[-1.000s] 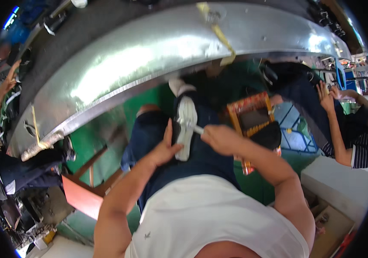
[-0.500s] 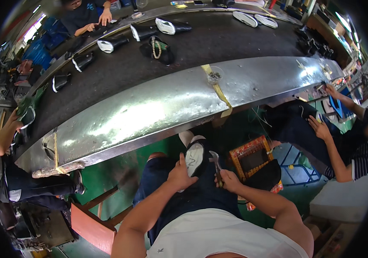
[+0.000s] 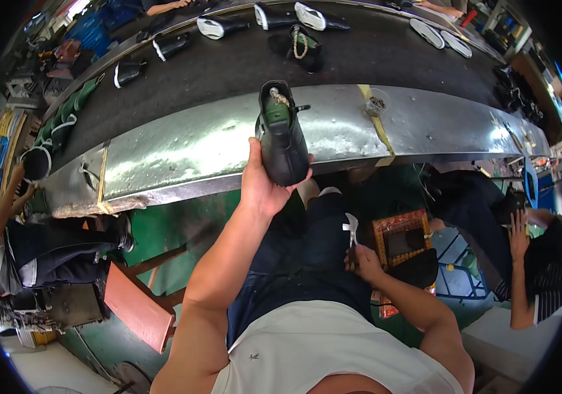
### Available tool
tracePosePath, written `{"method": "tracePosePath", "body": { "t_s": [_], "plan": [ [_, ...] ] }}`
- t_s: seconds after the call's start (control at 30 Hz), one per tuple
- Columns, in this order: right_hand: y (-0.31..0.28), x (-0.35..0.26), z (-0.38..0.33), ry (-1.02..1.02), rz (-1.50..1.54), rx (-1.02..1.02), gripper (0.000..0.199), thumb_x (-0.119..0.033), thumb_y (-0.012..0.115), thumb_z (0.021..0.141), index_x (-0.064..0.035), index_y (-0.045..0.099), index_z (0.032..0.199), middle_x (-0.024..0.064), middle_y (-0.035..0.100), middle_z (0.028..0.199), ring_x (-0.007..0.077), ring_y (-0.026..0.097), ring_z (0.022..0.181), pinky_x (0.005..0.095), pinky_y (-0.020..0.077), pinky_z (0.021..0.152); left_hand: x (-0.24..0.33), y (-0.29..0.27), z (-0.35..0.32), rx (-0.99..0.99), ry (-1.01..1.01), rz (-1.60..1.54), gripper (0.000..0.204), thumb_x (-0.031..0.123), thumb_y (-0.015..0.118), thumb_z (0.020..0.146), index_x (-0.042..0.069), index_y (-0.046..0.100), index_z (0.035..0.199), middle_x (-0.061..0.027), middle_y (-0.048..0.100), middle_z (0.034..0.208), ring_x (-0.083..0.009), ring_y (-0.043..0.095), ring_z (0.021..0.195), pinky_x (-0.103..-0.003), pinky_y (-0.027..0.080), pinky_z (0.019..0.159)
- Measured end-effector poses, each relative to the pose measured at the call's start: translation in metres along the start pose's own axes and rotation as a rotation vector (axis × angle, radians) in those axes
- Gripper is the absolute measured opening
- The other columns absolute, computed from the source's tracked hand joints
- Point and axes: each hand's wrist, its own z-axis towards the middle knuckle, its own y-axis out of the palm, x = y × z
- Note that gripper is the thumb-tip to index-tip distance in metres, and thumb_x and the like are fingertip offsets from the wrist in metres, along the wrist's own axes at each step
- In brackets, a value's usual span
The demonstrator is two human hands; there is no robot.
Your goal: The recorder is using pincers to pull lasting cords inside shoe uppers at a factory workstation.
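My left hand [image 3: 262, 185] grips a black shoe [image 3: 281, 134] by its heel end and holds it up over the shiny metal edge of the conveyor [image 3: 182, 154]. A green last shows inside the shoe's opening. My right hand [image 3: 362, 261] rests low by my lap, closed around a small metal-tipped tool [image 3: 351, 230]. Both forearms come up from the lower edge, over my white shirt and dark trousers.
A dark conveyor belt [image 3: 228, 65] carries several black shoes [image 3: 222, 26] and pale soles [image 3: 438, 34]. A small orange box [image 3: 402, 240] stands by my right knee. Other seated people work at left [image 3: 5, 223] and right [image 3: 530, 249]. An orange stool [image 3: 138, 308] stands lower left.
My left hand has lifted the shoe from my lap up to the conveyor's metal edge. My right hand has dropped away from the shoe, keeping the tool.
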Motion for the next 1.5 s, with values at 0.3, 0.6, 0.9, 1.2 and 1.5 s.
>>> {"method": "tracePosePath", "body": {
  "t_s": [0.3, 0.6, 0.9, 1.2, 1.5],
  "plan": [
    [0.000, 0.001, -0.004, 0.051, -0.002, -0.010, 0.052, -0.041, 0.033, 0.109, 0.0047, 0.059, 0.106, 0.0117, 0.067, 0.085, 0.0177, 0.066, 0.070, 0.0317, 0.0547, 0.068, 0.004, -0.004, 0.016, 0.018, -0.004, 0.067, 0.071, 0.064, 0.031, 0.102, 0.006, 0.053, 0.137, -0.0191, 0.061, 0.129, -0.0415, 0.062, 0.116, -0.054, 0.055, 0.090],
    [-0.008, 0.000, 0.004, 0.078, 0.028, -0.092, 0.052, -0.045, 0.032, 0.109, 0.0001, 0.058, 0.111, 0.0094, 0.067, 0.089, 0.0180, 0.067, 0.074, 0.0301, 0.0526, 0.064, 0.083, 0.016, 0.164, 0.068, 0.197, 0.258, 0.076, 0.072, 0.033, 0.098, 0.006, 0.054, 0.131, -0.0167, 0.064, 0.119, -0.0328, 0.065, 0.104, -0.048, 0.054, 0.085],
    [-0.013, -0.023, 0.010, 0.189, 0.032, -0.099, 0.051, -0.040, 0.032, 0.110, 0.0021, 0.059, 0.109, 0.0105, 0.069, 0.088, 0.0180, 0.068, 0.072, 0.0303, 0.0532, 0.063, 0.069, 0.033, 0.268, 0.481, 0.304, 2.080, 0.118, 0.072, 0.057, 0.087, -0.011, 0.006, 0.154, -0.0283, 0.016, 0.163, -0.0403, 0.047, 0.136, -0.044, 0.041, 0.111],
    [-0.016, -0.029, 0.013, 0.177, 0.032, -0.122, 0.052, -0.042, 0.030, 0.110, 0.0004, 0.059, 0.109, 0.0093, 0.070, 0.087, 0.0150, 0.067, 0.070, 0.0273, 0.0497, 0.056, 0.074, 0.029, 0.264, 0.459, 0.489, 1.968, 0.095, 0.060, 0.054, 0.095, -0.008, 0.023, 0.153, -0.0284, 0.044, 0.149, -0.0404, 0.048, 0.135, -0.045, 0.040, 0.110],
    [-0.009, -0.027, 0.011, 0.106, 0.071, -0.125, 0.054, -0.044, 0.028, 0.110, -0.0009, 0.060, 0.108, 0.0093, 0.070, 0.089, 0.0152, 0.068, 0.071, 0.0268, 0.0505, 0.053, -0.016, 0.074, -0.017, -0.831, 0.068, 0.856, 0.059, 0.013, 0.052, 0.102, 0.002, 0.028, 0.155, -0.0205, 0.042, 0.153, -0.0329, 0.042, 0.141, -0.048, 0.039, 0.112]
  ]
}}
